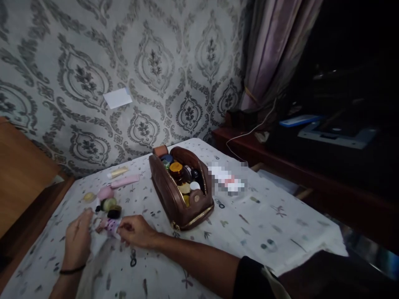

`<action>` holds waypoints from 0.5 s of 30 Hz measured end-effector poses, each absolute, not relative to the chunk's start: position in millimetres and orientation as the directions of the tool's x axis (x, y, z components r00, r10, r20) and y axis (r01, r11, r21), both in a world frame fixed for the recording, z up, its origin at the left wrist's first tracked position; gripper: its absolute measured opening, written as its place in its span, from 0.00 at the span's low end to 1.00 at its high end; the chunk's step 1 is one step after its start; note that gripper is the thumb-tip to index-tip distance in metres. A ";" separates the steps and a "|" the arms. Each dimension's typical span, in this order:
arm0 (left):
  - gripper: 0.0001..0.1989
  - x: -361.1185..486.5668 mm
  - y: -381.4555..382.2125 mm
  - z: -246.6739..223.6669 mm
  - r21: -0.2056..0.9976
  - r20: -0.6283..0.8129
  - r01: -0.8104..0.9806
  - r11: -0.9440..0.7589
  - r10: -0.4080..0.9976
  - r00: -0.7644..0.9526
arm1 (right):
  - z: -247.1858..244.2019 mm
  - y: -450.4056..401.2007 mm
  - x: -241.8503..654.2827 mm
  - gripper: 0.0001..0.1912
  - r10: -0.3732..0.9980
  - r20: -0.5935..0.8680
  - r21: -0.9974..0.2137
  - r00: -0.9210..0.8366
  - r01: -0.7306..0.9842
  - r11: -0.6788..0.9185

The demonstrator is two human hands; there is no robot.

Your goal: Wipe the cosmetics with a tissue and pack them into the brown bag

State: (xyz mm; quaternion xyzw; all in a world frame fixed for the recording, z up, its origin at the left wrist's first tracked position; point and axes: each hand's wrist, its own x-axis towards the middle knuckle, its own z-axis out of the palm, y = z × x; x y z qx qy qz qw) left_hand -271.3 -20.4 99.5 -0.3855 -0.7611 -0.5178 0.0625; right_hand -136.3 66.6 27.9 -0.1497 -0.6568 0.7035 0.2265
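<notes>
My left hand [77, 233] is at the table's lower left, a dark band on its wrist, its fingers closed near a whitish cloth-like piece [99, 241]. My right hand [137, 231] pinches the edge of a small pink item with dark spots [112, 225], which lies between both hands. Its exact kind is too blurred to tell. Just beyond are a black-lidded small container [114, 211], a yellow-green round one [109, 204] and a pink round item [105, 192]. To the right of my right hand stands an unzipped brown cosmetic bag [168, 199], full of jars and bottles.
A pink tube [125, 181] and a cream-coloured tube [117, 172] lie farther back on the patterned tablecloth [243, 241]. A small yellow item [89, 197] is at the left. Beyond the bag is a pixelated patch. A white cable [249, 133] runs over the dark red furniture [237, 141].
</notes>
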 end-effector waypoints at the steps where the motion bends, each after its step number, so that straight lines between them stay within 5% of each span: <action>1: 0.18 -278.4 -15.9 100.0 0.750 0.497 0.632 0.195 0.465 -0.733 | 28.4 66.4 -135.7 0.06 0.519 0.088 -0.992 -0.851 -0.123 -0.034; 15: 0.09 -309.6 -27.1 74.1 0.587 0.675 0.762 0.273 0.355 -0.647 | 24.2 69.9 -138.0 0.05 0.516 0.084 -0.987 -0.852 -0.143 -0.077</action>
